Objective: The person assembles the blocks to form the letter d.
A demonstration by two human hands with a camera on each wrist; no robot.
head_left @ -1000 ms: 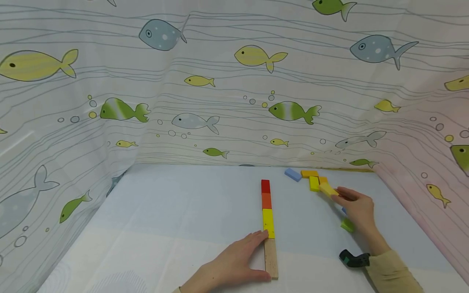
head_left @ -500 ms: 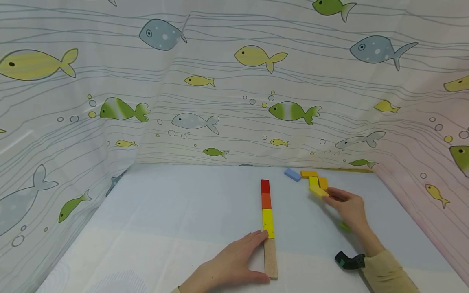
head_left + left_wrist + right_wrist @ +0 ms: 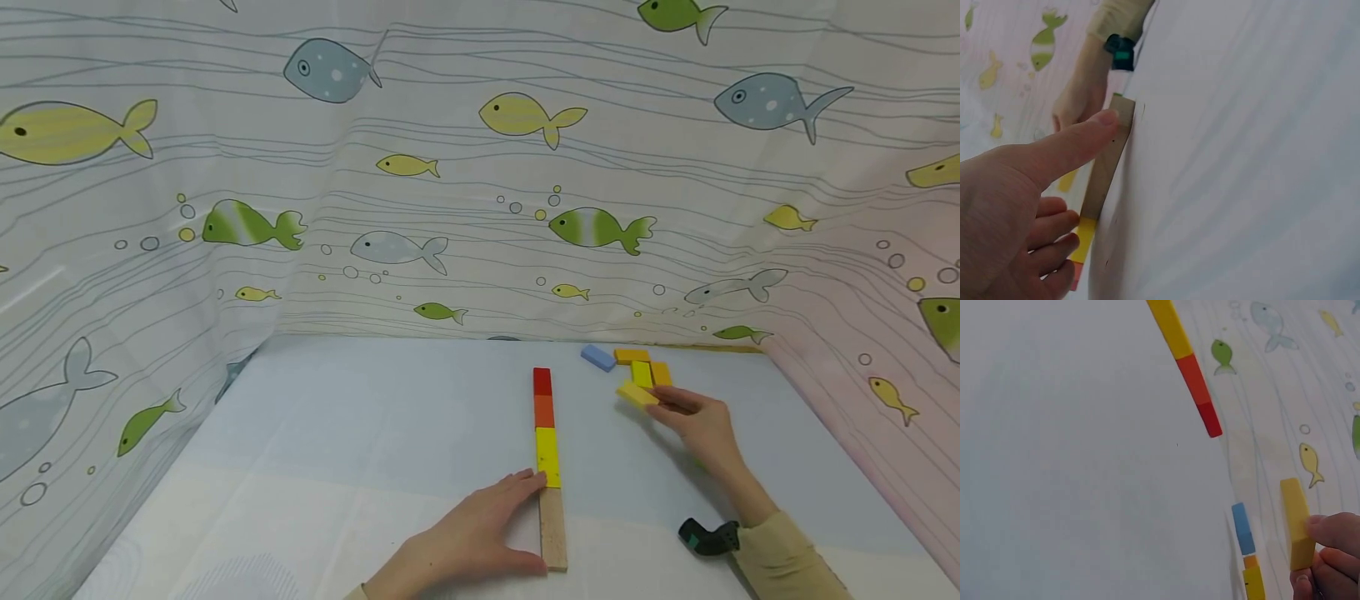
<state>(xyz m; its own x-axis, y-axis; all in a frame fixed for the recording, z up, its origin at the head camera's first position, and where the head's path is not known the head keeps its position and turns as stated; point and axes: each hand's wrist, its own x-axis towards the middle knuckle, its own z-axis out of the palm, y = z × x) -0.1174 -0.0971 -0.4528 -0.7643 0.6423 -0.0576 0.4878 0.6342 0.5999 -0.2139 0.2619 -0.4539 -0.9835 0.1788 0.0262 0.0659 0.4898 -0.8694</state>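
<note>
My right hand (image 3: pixel 703 427) pinches a light yellow block (image 3: pixel 1297 525) between thumb and fingers, held up off the table. Just beyond it lie a bright yellow block (image 3: pixel 641 373) and two orange blocks (image 3: pixel 632 357). In the middle of the table runs a straight row: a dark red block (image 3: pixel 542 381), an orange-red block (image 3: pixel 544 411), a yellow block (image 3: pixel 548 457) and a plain wooden block (image 3: pixel 553 529) nearest me. My left hand (image 3: pixel 468 533) rests along the row's left side, fingertips at the yellow block and thumb (image 3: pixel 1079 147) at the wooden block's near end.
A blue block (image 3: pixel 597 358) lies at the back, left of the orange ones. A green block is mostly hidden behind my right forearm. A dark wrist device (image 3: pixel 708 537) sits at the right sleeve. Fish-printed curtains (image 3: pixel 480 192) enclose the table at the back and sides.
My right hand has moved left and slightly toward me with the light yellow block, away from the orange and yellow blocks. The left hand and the row have stayed in place.
</note>
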